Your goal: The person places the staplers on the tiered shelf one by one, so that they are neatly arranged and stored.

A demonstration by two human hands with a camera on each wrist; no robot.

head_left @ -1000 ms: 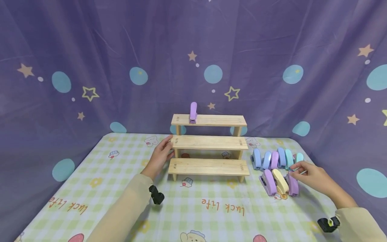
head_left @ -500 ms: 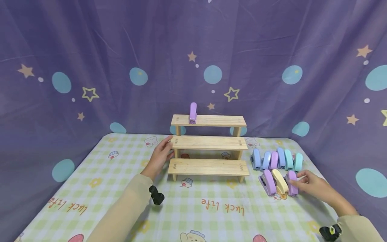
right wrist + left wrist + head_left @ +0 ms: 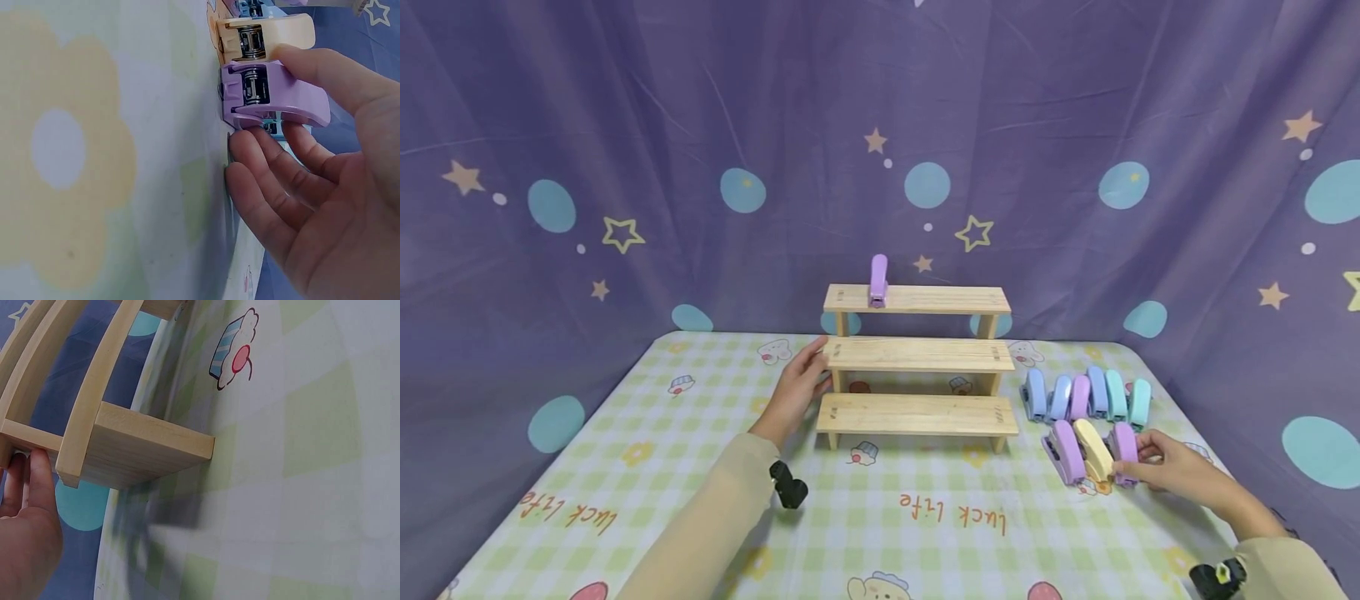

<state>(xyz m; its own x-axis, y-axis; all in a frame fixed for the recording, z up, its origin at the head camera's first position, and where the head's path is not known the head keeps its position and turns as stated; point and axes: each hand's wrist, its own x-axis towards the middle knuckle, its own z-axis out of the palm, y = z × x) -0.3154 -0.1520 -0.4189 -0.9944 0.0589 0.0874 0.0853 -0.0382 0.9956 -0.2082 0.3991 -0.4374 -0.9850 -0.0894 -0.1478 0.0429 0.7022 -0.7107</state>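
My right hand [image 3: 1172, 471] pinches a purple stapler [image 3: 294, 90] at the right end of the front row, thumb on one side and fingers on the other. The stapler stands on the cloth. Beside it are a cream stapler [image 3: 1093, 450] and another purple stapler [image 3: 1066, 452]. A three-tier wooden shelf [image 3: 917, 414] stands mid-table, bearing one purple stapler [image 3: 878, 281] on its top tier. My left hand [image 3: 793, 392] rests against the shelf's left end at the middle tier, fingers fairly straight; in the left wrist view its fingertips [image 3: 39, 459] touch the wood.
Behind the front row stands a second row of several staplers: blue [image 3: 1035, 395], purple [image 3: 1079, 397] and teal [image 3: 1139, 403]. A green checked cloth [image 3: 955, 550] covers the table. A purple curtain with stars [image 3: 1030, 108] hangs behind it.
My right hand has come down and toward me from above the front row's right-hand purple stapler, and its thumb and fingers have closed on it. The left hand has stayed at the shelf.
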